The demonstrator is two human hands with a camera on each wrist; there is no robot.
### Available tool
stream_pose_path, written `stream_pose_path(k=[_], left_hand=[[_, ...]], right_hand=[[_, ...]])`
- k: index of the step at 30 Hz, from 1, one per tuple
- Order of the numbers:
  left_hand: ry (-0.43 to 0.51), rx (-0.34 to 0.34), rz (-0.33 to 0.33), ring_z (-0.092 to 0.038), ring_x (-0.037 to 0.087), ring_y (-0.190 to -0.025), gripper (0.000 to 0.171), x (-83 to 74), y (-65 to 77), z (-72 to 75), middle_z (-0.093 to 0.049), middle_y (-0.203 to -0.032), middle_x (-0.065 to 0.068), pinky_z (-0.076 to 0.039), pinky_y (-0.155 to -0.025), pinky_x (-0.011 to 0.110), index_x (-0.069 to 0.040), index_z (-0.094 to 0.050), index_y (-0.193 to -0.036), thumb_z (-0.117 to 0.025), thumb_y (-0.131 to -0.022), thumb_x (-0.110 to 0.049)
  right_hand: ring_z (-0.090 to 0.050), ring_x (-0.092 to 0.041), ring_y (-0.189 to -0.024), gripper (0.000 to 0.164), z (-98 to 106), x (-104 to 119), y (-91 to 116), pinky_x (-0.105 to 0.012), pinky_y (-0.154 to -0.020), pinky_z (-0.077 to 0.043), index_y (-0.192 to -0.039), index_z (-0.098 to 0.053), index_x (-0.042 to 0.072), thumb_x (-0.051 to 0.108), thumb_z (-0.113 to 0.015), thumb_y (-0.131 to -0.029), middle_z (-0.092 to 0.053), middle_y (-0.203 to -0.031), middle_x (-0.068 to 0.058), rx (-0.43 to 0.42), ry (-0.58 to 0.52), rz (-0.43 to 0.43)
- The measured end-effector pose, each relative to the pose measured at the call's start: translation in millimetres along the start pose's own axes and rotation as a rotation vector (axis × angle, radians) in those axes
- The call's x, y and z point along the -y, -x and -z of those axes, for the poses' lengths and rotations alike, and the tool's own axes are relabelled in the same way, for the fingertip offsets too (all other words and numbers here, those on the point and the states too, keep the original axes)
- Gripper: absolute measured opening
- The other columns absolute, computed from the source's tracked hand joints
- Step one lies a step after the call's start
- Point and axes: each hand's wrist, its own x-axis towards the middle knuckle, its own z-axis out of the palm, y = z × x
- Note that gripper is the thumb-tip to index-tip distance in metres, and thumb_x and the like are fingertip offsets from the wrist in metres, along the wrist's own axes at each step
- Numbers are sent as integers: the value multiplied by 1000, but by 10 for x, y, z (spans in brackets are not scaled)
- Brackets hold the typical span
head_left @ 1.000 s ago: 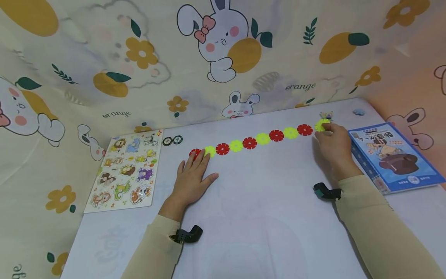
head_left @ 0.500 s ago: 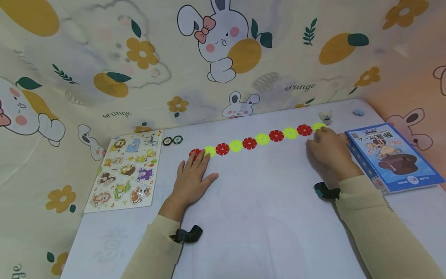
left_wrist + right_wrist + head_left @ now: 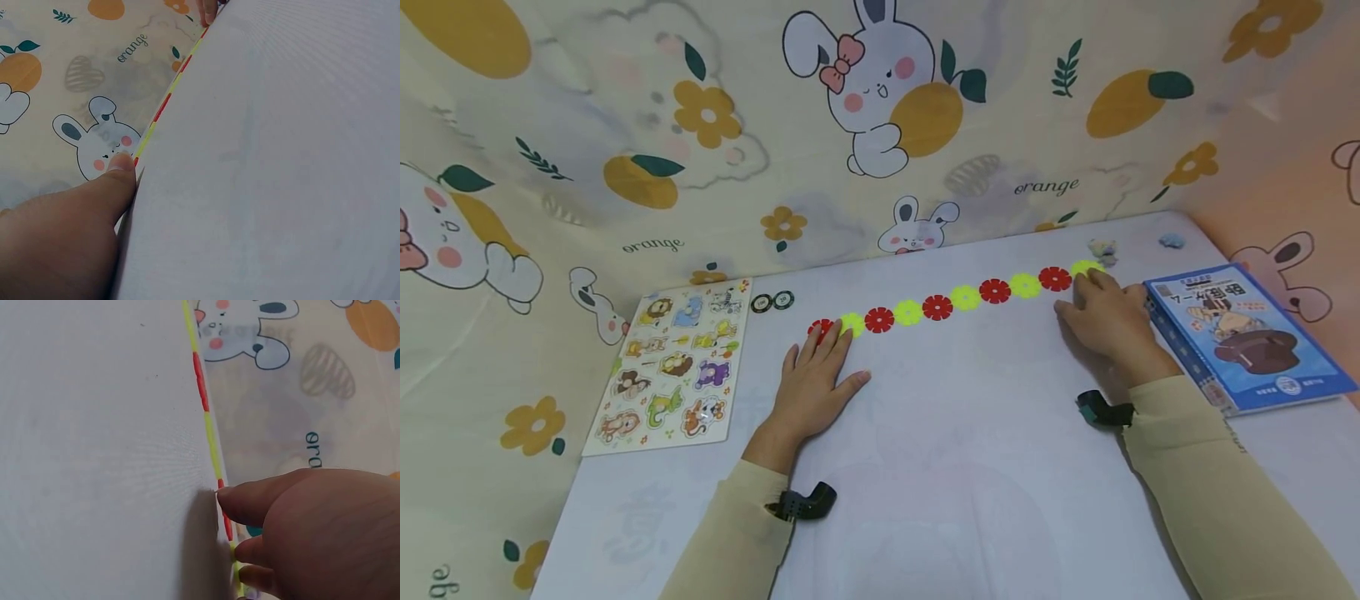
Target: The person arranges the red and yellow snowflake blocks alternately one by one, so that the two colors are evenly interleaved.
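Red and yellow-green notched flower discs lie in an alternating row across the white table, slanting up to the right. At its left end my left hand (image 3: pixel 808 387) lies flat with spread fingers, fingertips over a red disc (image 3: pixel 822 326) and the yellow-green disc (image 3: pixel 853 325) beside it. My right hand (image 3: pixel 1112 317) rests its fingertips on the yellow-green disc (image 3: pixel 1086 267) at the right end, partly covering it, with the thumb held apart. In the right wrist view the thumb tip overlaps a red disc (image 3: pixel 227 526). Edge-on, the row (image 3: pixel 162 107) forms a thin striped line in the left wrist view.
An animal puzzle board (image 3: pixel 673 367) lies at the left, with two black rings (image 3: pixel 772 302) beside it. A thick blue book (image 3: pixel 1247 333) is right of my right hand. Behind that hand stand a small figure (image 3: pixel 1102 250) and a small blue piece (image 3: pixel 1172 241).
My right hand has lowered the yellow-green disc it pinched onto the row's right end and now rests fingertips on it, thumb moved off. The left hand stays in place.
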Motion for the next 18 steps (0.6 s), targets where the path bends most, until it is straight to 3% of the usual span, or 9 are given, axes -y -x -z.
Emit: stream_pose_path(k=[7,18], left_hand=[[10,5,-2,-1,26,-144,79,1,5,2,-11,-159,-3,-4,-109,58,-25,-23,-154,-35,-89,-70],[5,-3,-10,-1,26,-144,80,-1,5,8,-11,-159,-3,-4,-109,58,-25,-23,-154,-35,-89,-71]], right_hand=[[-15,-53,-117,86,-21,-26,-30,-67,-87,-29,-151,-18,1,55,-51,-92,-13,-153,-25,-26,-14,22],[-15,-54,-116,84,-33,-66,-36,-68,-87,-26,-149,-25,0,57,-50,-92,-12,-152,-26,-44,2,53]])
